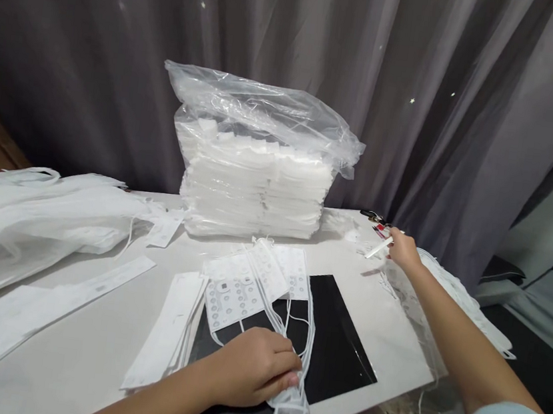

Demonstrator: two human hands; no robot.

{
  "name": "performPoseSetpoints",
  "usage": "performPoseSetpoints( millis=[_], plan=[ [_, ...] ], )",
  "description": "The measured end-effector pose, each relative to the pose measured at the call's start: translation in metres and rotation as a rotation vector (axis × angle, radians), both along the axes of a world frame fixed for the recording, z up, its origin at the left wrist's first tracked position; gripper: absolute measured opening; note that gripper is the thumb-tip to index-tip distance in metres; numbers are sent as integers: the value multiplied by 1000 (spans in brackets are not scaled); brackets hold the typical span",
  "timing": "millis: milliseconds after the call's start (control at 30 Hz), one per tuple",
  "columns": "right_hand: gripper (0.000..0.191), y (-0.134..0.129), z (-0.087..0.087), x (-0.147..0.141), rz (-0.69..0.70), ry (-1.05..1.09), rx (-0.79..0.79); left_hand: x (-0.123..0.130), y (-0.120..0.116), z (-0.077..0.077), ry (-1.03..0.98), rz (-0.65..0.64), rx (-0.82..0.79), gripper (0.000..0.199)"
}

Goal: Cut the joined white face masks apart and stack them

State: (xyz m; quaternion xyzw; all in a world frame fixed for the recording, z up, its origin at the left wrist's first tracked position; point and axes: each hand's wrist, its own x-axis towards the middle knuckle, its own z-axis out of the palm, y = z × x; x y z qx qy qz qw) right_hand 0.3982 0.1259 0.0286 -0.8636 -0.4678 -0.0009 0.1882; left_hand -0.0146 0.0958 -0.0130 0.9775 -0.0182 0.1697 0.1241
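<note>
My left hand (261, 368) is closed around a bunch of sheer whitish straps (309, 332) near the table's front edge. Their loose ends hang just over the edge, and thin white cords run among them. Beyond the hand, the straps lead up to printed white cards (235, 299) with rows of grey circles, lying partly on a black flat sheet (334, 348). At the far right of the table my right hand (402, 249) pinches a narrow white strip (379, 248); its exact kind is unclear. Small red and dark items (379, 229) lie right by those fingers.
A clear plastic bag (256, 164) full of stacked white pieces stands at the back. Folded white cards (165, 328) lie left of the black sheet. More white sheer goods (42, 225) and long printed strips (42, 312) cover the left side. A grey curtain (288, 27) hangs behind.
</note>
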Motion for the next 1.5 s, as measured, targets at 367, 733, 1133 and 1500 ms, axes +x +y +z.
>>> performPoseSetpoints(
  millis=[367,733,1133,1500],
  plan=[
    [25,-16,18,6,-158,-67,94,1,1,1,-24,-6,-2,26],
    [21,-5,-4,6,-155,278,426,2,2,2,-21,-13,-24,25],
    [29,-17,3,21,-76,450,712,2,4,-1,2,-5,-61,23],
    [31,-41,37,1,22,677,811,-1,3,2,-51,53,-38,23]
  ],
)
